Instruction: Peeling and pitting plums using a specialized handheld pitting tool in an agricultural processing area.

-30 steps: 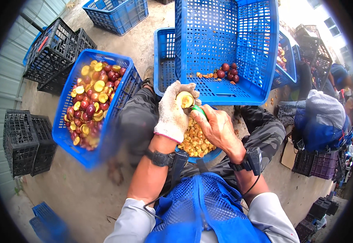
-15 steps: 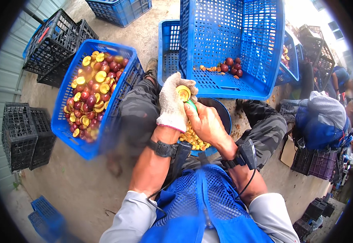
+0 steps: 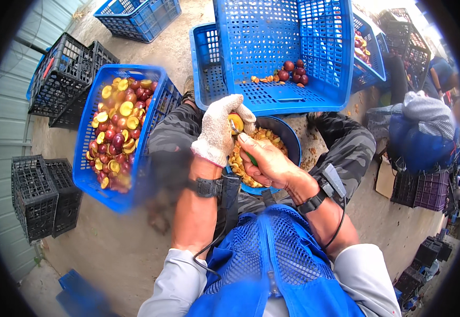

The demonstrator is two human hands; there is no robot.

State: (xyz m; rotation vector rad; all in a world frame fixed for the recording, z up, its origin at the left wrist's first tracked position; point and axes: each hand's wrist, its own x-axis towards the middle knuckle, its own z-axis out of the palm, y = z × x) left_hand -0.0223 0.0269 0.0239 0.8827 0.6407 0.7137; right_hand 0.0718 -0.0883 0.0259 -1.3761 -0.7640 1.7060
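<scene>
My left hand (image 3: 216, 129), in a pale knitted glove, is closed around a halved plum (image 3: 237, 122) with its yellow cut face showing. My bare right hand (image 3: 272, 162) grips a small green-handled tool (image 3: 251, 158). Its shiny metal end touches the plum's flesh; the exact shape of that end is partly hidden. Under both hands, a dark blue bucket (image 3: 292, 138) between my legs holds many small yellow-orange pieces. Just beyond it, a tipped blue crate (image 3: 264, 42) has several whole dark-red plums (image 3: 293, 73) and a row of small orange bits at its lower edge.
Left of my leg stands a blue crate (image 3: 81, 174) full of halved plums. Black crates (image 3: 34, 195) stack along the metal wall. Another blue crate (image 3: 137, 20) sits at the far left. To the right, a person in a blue vest (image 3: 422, 142) bends beside more crates.
The metal end of the tool now shows against the plum's cut face, and my right hand has turned around the handle. The whole view has shifted slightly.
</scene>
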